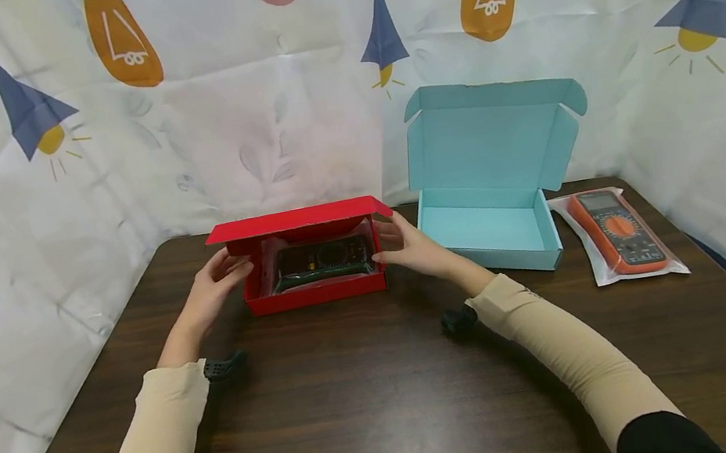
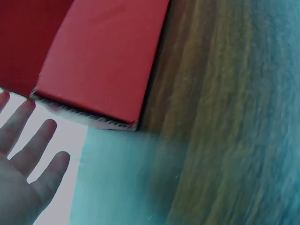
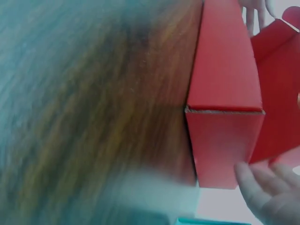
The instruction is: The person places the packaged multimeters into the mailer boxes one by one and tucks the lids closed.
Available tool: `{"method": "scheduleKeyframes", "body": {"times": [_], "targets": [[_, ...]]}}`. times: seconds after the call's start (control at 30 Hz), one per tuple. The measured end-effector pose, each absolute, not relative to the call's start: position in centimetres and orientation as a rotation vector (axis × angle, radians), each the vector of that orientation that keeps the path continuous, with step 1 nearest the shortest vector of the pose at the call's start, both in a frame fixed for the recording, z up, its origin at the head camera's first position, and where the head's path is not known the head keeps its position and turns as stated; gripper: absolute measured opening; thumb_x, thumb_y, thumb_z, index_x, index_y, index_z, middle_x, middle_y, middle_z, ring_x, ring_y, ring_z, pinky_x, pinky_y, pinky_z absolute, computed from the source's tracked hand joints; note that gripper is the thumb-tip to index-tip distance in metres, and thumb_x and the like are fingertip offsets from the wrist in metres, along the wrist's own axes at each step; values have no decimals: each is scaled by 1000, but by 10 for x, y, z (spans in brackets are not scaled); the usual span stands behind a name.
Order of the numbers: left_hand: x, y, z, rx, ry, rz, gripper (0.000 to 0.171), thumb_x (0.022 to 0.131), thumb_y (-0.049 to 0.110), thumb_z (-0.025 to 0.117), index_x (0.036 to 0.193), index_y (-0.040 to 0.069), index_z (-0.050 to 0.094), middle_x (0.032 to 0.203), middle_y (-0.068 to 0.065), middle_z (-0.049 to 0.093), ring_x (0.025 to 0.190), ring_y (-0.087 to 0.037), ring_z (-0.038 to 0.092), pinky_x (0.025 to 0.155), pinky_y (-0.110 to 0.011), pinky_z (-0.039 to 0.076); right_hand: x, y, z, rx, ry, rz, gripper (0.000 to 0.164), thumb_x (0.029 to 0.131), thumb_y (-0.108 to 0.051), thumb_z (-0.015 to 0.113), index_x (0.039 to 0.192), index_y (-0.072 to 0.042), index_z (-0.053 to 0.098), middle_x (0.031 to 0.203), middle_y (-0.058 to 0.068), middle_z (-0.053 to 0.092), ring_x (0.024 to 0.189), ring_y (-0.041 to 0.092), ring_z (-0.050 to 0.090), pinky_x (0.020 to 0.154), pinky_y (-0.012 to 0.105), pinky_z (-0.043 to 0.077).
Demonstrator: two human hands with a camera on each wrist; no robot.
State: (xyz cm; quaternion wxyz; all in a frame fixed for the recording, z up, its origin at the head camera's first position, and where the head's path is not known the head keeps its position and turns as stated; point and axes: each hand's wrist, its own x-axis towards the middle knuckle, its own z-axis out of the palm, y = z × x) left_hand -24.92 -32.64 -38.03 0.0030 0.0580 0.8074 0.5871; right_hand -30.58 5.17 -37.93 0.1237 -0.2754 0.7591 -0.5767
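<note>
A red cardboard box stands on the table, its lid folded forward part way over the opening. Inside lies a dark multimeter in a clear plastic bag. At the box's left side is my left hand; the left wrist view shows its fingers spread and fairly straight beside the box's edge. My right hand is at the right side, thumb toward the front corner. In the right wrist view its extended fingers reach the box's end wall and lid edge; firm contact is hard to tell.
A light blue box stands right of the red one, lid raised against the patterned cloth backdrop. Farther right, an orange multimeter lies in a plastic bag on the dark wooden table.
</note>
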Motion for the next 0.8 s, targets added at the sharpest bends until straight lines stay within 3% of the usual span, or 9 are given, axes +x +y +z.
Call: {"method": "scheduleKeyframes", "body": {"times": [0.1,0.17,0.27,0.4,0.57,0.7,0.8], "targets": [[-244,-335,-376,282,2457,1846,73,106,24,57,165,8,17,163,-24,28,143,-27,40,119,-53,27,-306,58,-377,-833,2109,-1746,85,95,1,68,163,-15,18,165,17,28,148,38,33,110,56,40],[-242,-344,-373,385,2360,1878,72,106,20,53,165,11,13,165,-24,22,147,-33,32,118,-63,21,-306,63,-375,-850,2034,-1781,89,95,2,67,165,-19,16,166,17,28,148,38,33,109,55,42],[-239,-356,-370,535,2206,1914,69,106,17,44,166,16,10,166,-19,19,148,-29,31,116,-55,27,-306,68,-370,-878,1932,-1836,90,97,1,66,166,-23,12,167,14,26,149,38,31,109,57,41],[-240,-364,-361,637,2119,1871,61,110,36,29,166,22,10,167,-16,19,147,-24,31,113,-46,31,-303,70,-359,-894,1872,-1882,78,105,-15,59,166,-22,12,169,12,17,149,42,29,112,61,35],[-243,-363,-345,598,2232,1760,74,104,63,11,166,23,19,165,-15,29,143,-28,42,113,-73,16,-301,66,-347,-841,1897,-1891,60,112,-31,42,165,-17,19,169,13,16,147,46,30,112,67,29],[-244,-362,-336,532,2330,1709,79,103,66,9,163,18,29,160,-20,38,132,-20,54,109,-79,12,-298,62,-343,-790,1954,-1863,56,113,-33,38,164,-16,24,167,13,22,147,45,31,112,67,30],[-245,-360,-333,471,2373,1668,79,105,63,13,161,10,28,158,-29,35,126,-15,57,110,-77,13,-296,60,-342,-763,1991,-1842,55,112,-30,42,163,-17,27,166,14,25,148,45,30,111,65,33]]}}
